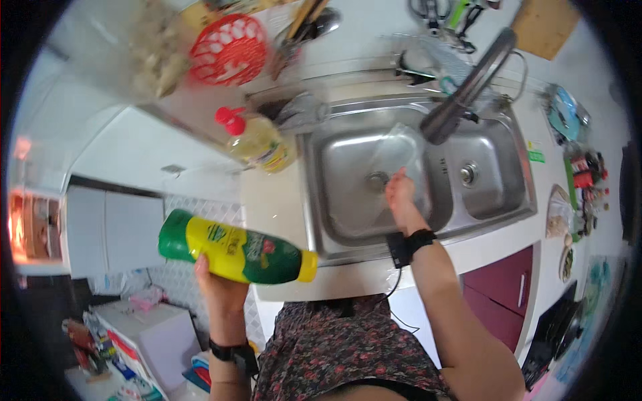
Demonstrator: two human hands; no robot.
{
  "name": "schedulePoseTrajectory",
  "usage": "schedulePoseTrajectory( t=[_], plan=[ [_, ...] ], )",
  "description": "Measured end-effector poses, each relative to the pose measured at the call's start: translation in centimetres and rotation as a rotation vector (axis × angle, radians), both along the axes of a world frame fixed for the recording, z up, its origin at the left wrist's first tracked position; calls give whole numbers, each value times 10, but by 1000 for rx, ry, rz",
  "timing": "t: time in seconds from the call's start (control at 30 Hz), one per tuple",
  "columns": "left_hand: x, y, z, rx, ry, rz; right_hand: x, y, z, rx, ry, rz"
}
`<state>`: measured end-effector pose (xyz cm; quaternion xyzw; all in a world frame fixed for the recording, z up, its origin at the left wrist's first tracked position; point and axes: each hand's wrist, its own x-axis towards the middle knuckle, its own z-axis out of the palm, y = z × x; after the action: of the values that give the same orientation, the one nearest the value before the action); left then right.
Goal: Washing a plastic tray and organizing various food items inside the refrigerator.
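Observation:
My left hand (220, 288) grips a green and yellow squeeze bottle (225, 245) from below, by its middle. Tilted nearly level, the bottle has its yellow cap (308, 266) towards the sink, beside the near left rim. My right hand (400, 193) is over the larger left basin of a double stainless-steel sink (346, 210), close to the drain (377, 181). Its fingers look curled, but whether they hold anything is unclear. Above that hand, the tap (451, 108) leans over the divider between the basins. A pale translucent streak, perhaps water, shows in the left basin.
A yellow-liquid bottle with a red cap (261, 143) stands left of the sink. Behind it are a red plastic basket (229, 50) and several utensils (301, 30). Right of the smaller basin, sauce bottles (584, 170) line the counter. A cable hangs from my right wristband (409, 245).

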<state>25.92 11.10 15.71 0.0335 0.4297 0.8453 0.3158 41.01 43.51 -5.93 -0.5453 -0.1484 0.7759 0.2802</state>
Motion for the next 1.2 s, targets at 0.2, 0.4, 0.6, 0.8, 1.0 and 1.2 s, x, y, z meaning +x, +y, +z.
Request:
schedulePoseTrajectory(
  t=[0.2,0.4,0.6,0.8,1.0,1.2],
  plan=[
    [0,8,8,10,-101,48,-11,-7,9,189,-129,232],
    [-6,10,11,-6,-238,24,13,9,-36,1267,-499,1208],
    [-15,8,10,-90,-264,91,-19,-34,102,1282,-392,676],
    [-13,8,9,-75,-266,122,-37,-143,192,1385,276,697],
    [-2,14,17,-12,-145,118,-55,-185,198,1975,-110,928],
    [-4,12,21,-149,6,97,-77,-196,207,2115,-159,803]
  ],
)
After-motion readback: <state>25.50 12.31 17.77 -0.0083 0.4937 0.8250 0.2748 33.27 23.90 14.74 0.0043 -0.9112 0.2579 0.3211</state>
